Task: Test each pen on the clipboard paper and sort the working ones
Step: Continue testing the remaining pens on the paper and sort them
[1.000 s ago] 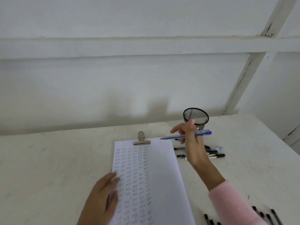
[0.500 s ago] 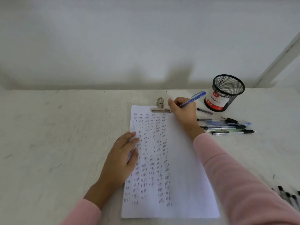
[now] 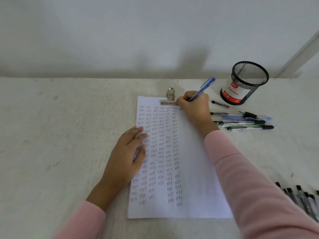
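The right hand (image 3: pixel 194 105) grips a blue plastic pen (image 3: pixel 202 89) in its curled fingers, the tip at the top of the white written paper sheet (image 3: pixel 195 169), just beside the metal clip (image 3: pixel 170 99). The left hand (image 3: pixel 126 156) lies flat with straight fingers on the sheet's left edge. The black mesh cup (image 3: pixel 245 83) stands near the desk's (image 3: pixel 60 135) far edge.

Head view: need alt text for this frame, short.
A person's right hand grips a blue pen, tip at the top of clipboard paper filled with columns of handwritten "test", while the left hand rests flat on the paper's left edge. A mesh pen cup and loose pens sit to the right.
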